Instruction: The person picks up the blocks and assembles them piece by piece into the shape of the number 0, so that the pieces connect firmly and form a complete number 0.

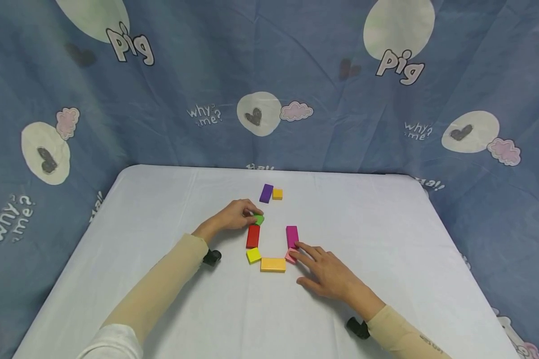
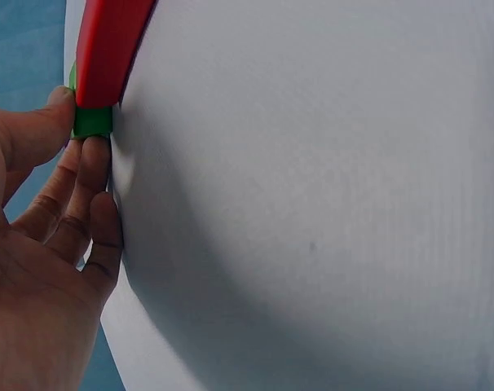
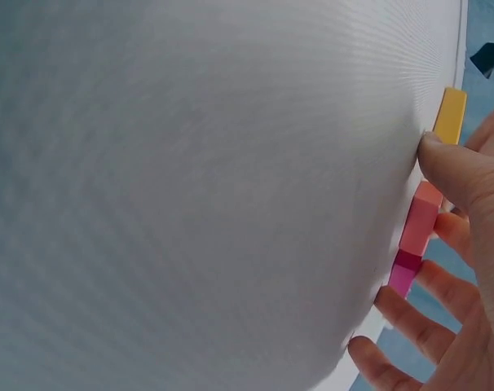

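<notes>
My left hand [image 1: 235, 214] pinches a small green block [image 1: 259, 219] between thumb and fingers, at the far end of a red rectangular block [image 1: 253, 236]. In the left wrist view the green block [image 2: 92, 120] sits against the end of the red block [image 2: 110, 57]. My right hand [image 1: 330, 274] is spread, its fingertips right at a small pink block [image 1: 291, 256] and the near end of a magenta block [image 1: 292, 236]. Its thumb stays apart from them. A yellow block [image 1: 253, 256] and an orange-yellow rectangular block [image 1: 273, 265] join the two sides in a U-shaped outline.
Beyond the outline, a purple block [image 1: 266, 193] and a small orange-yellow block [image 1: 277, 194] lie side by side. All of them are on a white-covered table [image 1: 386, 224]. Behind it hangs a blue printed curtain [image 1: 269, 65]. Each wrist wears a black camera.
</notes>
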Demonstrator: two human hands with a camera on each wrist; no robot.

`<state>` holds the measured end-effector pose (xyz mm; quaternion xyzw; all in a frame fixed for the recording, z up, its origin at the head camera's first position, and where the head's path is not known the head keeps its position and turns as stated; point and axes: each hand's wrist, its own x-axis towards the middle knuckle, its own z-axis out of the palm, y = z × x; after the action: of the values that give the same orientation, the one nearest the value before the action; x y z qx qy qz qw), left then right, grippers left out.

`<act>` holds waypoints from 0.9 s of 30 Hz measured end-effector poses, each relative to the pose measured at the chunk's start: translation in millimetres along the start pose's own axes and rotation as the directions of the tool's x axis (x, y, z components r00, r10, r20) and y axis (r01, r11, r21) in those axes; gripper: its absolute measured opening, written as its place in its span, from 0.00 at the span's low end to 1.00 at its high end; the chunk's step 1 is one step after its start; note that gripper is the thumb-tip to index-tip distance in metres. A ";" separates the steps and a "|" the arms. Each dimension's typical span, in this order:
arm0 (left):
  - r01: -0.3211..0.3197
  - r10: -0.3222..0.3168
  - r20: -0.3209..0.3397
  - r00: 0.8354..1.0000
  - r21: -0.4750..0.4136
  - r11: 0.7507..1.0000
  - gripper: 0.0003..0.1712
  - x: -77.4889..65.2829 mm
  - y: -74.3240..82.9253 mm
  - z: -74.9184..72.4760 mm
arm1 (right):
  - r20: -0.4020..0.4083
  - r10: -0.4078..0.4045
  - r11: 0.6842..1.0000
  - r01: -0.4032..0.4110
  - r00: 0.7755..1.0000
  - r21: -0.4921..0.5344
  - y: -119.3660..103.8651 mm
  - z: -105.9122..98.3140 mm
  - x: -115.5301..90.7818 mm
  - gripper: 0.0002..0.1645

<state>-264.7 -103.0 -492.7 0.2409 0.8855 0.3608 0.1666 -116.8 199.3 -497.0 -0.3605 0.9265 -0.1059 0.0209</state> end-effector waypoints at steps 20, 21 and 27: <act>0.000 0.000 0.004 1.000 -0.001 1.000 0.16 0.1 -1.2 2.0 | 0.000 0.005 1.000 -0.005 1.000 -0.001 -0.7 -0.2 -0.2 0.41; 0.002 -0.002 -0.001 1.000 0.000 1.000 0.16 -0.5 -1.2 2.0 | -0.001 0.004 1.000 -0.004 1.000 -0.002 -0.8 -0.3 -0.3 0.41; -0.004 0.004 -0.060 0.998 0.013 1.000 0.17 -10.4 -2.6 0.0 | 0.003 0.007 1.000 -0.007 1.000 0.001 -0.1 -1.0 -0.2 0.42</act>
<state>-256.9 -110.3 -493.2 0.2328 0.8919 0.3624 0.1376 -116.7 199.5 -496.1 -0.3575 0.9276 -0.1058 0.0230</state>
